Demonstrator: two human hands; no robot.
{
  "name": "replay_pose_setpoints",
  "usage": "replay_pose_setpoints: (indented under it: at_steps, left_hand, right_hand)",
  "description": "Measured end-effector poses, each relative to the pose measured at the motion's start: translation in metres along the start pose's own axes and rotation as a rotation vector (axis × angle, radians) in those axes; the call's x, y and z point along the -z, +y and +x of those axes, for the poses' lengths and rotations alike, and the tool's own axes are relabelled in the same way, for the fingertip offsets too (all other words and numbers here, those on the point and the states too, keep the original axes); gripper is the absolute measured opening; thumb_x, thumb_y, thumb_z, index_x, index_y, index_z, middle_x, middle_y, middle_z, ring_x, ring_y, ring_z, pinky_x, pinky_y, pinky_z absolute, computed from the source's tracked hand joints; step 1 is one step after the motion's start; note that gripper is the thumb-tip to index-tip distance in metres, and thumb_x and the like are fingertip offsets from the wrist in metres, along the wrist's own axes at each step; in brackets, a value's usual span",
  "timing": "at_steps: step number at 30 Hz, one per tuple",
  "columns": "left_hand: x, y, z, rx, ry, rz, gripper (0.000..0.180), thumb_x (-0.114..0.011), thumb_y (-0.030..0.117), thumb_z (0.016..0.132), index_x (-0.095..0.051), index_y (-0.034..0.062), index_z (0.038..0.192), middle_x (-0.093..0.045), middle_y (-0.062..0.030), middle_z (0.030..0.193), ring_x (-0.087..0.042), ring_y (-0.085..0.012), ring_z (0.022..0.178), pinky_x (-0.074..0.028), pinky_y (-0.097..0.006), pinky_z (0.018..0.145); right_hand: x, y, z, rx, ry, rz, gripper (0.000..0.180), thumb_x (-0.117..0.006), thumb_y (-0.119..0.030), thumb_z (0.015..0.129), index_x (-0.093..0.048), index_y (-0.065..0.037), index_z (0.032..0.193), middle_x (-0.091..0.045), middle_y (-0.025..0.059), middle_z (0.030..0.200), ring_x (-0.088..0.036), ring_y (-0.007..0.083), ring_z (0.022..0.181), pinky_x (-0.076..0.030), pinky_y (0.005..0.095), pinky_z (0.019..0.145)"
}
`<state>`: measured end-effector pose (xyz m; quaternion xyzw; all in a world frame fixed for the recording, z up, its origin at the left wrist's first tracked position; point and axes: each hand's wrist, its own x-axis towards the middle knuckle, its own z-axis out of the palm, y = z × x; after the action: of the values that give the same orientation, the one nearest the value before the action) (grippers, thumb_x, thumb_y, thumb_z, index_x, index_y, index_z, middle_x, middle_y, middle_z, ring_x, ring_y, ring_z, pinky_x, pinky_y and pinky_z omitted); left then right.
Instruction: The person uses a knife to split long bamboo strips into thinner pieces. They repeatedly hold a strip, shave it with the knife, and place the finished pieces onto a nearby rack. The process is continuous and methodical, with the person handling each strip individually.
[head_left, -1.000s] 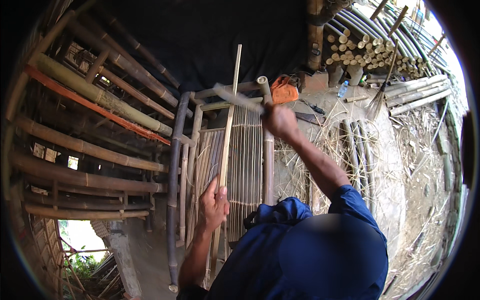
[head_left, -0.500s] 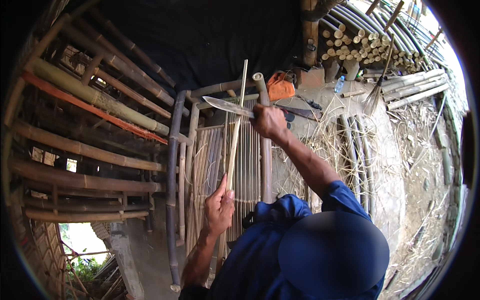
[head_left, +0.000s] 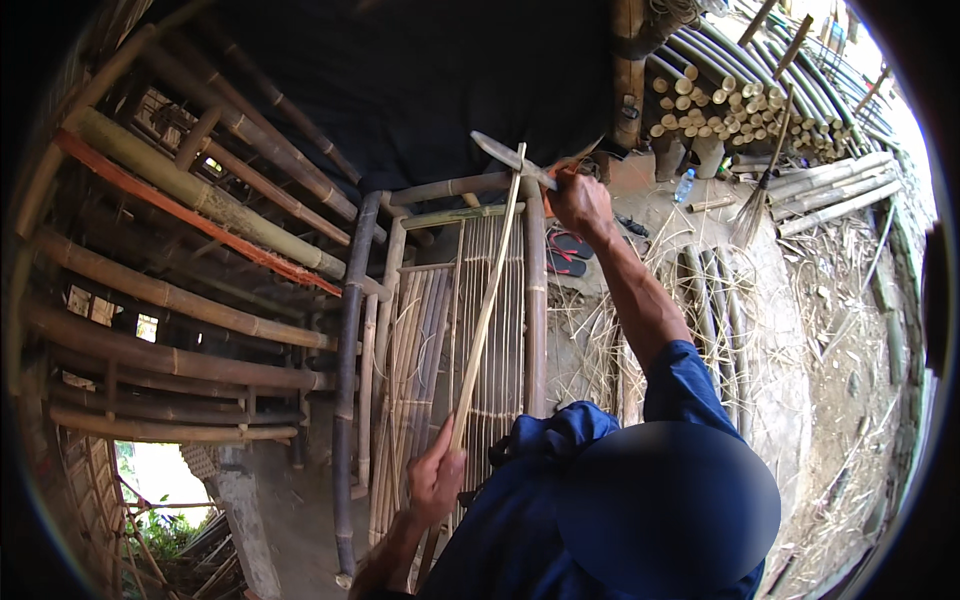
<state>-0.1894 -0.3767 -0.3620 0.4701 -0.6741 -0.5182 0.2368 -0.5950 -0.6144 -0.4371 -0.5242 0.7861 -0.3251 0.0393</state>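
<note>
My left hand (head_left: 437, 478) is closed round the near end of a long, pale bamboo strip (head_left: 487, 310). The strip slants away from me over a low bamboo frame bench (head_left: 536, 320). My right hand (head_left: 583, 207) grips the handle of a knife (head_left: 505, 156) near the strip's far end. Its blade points left and crosses the strip close to the tip; whether the edge bites into it I cannot tell. Below the strip, thin slats (head_left: 415, 325) lie lengthwise in the bench. My right fingers partly hide the handle.
Thick bamboo rails (head_left: 200, 300) form a rack on the left. Dark sandals (head_left: 568, 252) lie right of the bench, by loose shavings (head_left: 600, 340) and dark poles (head_left: 715, 320). Farther back are a plastic bottle (head_left: 684, 186), a broom (head_left: 752, 212) and stacked bamboo poles (head_left: 735, 105).
The knife has moved away from me along the strip to near its tip. My left hand has come nearer my body with the strip, which now leans more to the right.
</note>
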Motion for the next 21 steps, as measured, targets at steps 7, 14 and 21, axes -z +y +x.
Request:
replay_pose_setpoints:
  at_steps: [7,14,21]
  left_hand:
    - [0.016,-0.030,-0.034,0.174,0.036,-0.308,0.047,-0.041,0.025,0.103,-0.050,-0.0037,0.138,-0.046,0.0033,0.055,-0.039,-0.0062,0.038,-0.037,-0.023,0.040]
    - [0.028,-0.057,0.029,0.383,-0.101,-0.928,0.053,-0.033,0.039,0.106,-0.039,0.0080,0.148,-0.028,0.0076,0.052,-0.029,-0.0044,0.035,-0.035,-0.025,0.040]
    - [0.014,-0.047,0.051,0.219,0.043,-0.299,0.045,-0.040,0.031,0.106,-0.048,0.0064,0.143,-0.030,0.0076,0.054,-0.029,-0.0024,0.038,-0.037,-0.024,0.042]
  right_hand:
    - [0.017,0.098,0.058,-0.242,0.202,0.305,0.038,-0.057,-0.037,0.087,-0.068,0.000,0.089,-0.070,0.0250,0.092,-0.067,0.0463,0.082,-0.053,0.0499,0.074]
    - [-0.010,0.018,-0.005,-0.193,-0.138,0.635,0.026,-0.058,-0.022,0.090,-0.058,-0.003,0.072,-0.055,0.0033,0.060,-0.054,0.0142,0.050,-0.043,0.0337,0.045]
    - [-0.020,-0.022,-0.060,0.014,-0.356,-0.023,0.036,-0.051,-0.031,0.091,-0.069,-0.002,0.079,-0.069,0.0257,0.078,-0.071,0.0389,0.077,-0.056,0.0493,0.070]
